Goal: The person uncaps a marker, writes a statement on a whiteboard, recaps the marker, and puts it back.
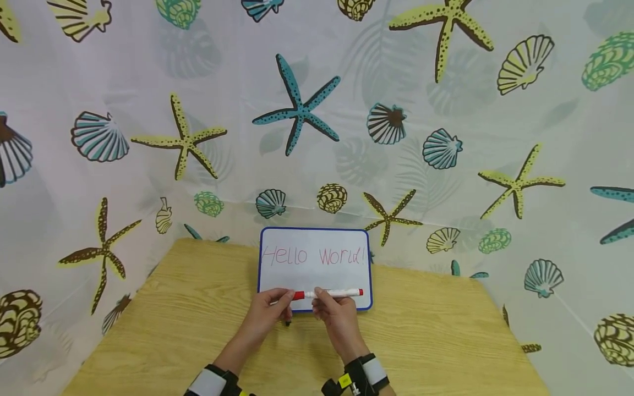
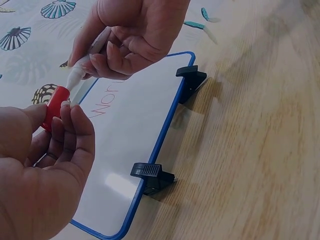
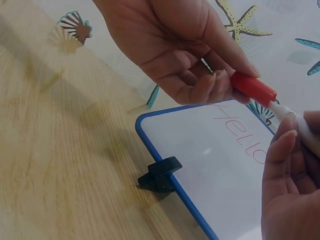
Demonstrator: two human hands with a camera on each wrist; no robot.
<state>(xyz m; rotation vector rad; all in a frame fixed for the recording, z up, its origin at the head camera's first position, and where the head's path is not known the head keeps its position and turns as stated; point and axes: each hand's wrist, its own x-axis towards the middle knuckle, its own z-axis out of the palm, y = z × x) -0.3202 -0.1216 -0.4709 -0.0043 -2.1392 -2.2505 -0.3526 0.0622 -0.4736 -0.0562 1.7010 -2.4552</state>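
Note:
My left hand (image 1: 269, 311) pinches a red marker cap (image 2: 56, 106) between thumb and fingers. The white barrel of the marker (image 1: 342, 293), with a red end plug, lies level in my right hand (image 1: 339, 319), held by thumb and fingers. Cap and barrel meet in line at the marker's white neck; whether the cap is seated on the tip cannot be seen. Just behind both hands stands a blue-framed whiteboard (image 1: 317, 272), with "Hello World!" written on it in thin red letters.
Black clip feet (image 2: 150, 172) hold the whiteboard's lower edge on the wooden table (image 1: 421, 330). A cloth (image 1: 238, 66) printed with starfish and shells hangs behind and beside the table. Each wrist carries a strapped camera band (image 1: 366, 374).

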